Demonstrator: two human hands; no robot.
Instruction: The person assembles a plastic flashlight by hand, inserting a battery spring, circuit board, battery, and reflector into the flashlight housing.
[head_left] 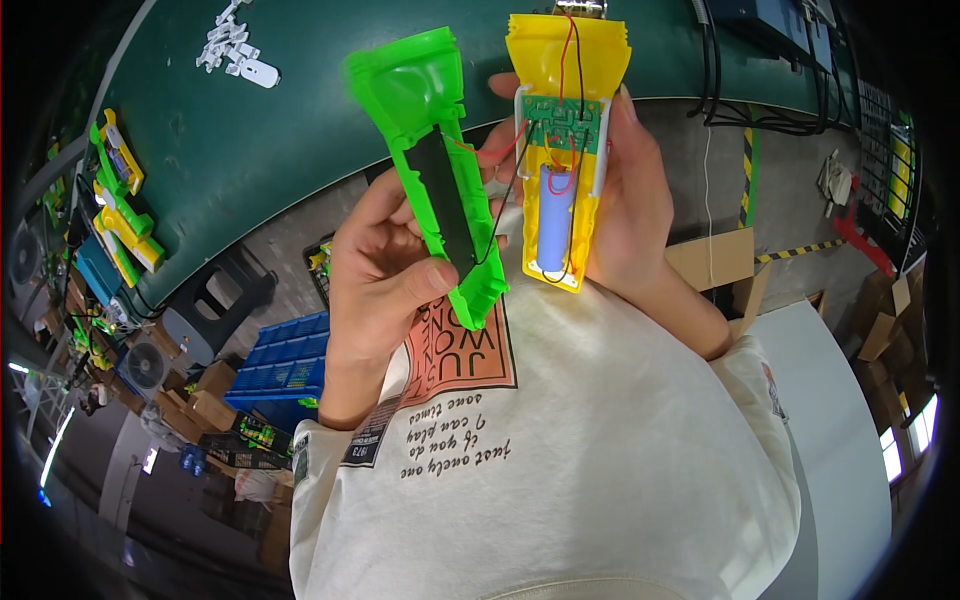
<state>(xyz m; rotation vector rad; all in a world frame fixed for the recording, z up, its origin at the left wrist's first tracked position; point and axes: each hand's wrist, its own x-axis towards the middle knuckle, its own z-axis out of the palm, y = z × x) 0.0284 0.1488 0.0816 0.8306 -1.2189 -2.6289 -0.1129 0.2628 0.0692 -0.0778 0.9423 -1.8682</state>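
My left hand [372, 268] grips a green flashlight half-shell [415, 85] by its narrow body, the thumb near its lower end. A black strip [440, 195] lies along the inside of this shell. My right hand [640, 200] holds a yellow flashlight half-shell [570, 65] from behind and the side. Inside the yellow shell sit a green circuit board [562, 124] and, below it, a blue cylindrical battery [554, 220]. Red and black wires run from the board across to the green shell. The two halves are apart, side by side, open faces up.
On the green table [290, 110] lie small white plastic parts [235, 50]. Several yellow and green shells [125, 215] are at its left edge. Black cables [770, 112] run along the right. A dark stool [220, 300] and a blue crate [280, 360] stand left; a cardboard box [712, 258] right.
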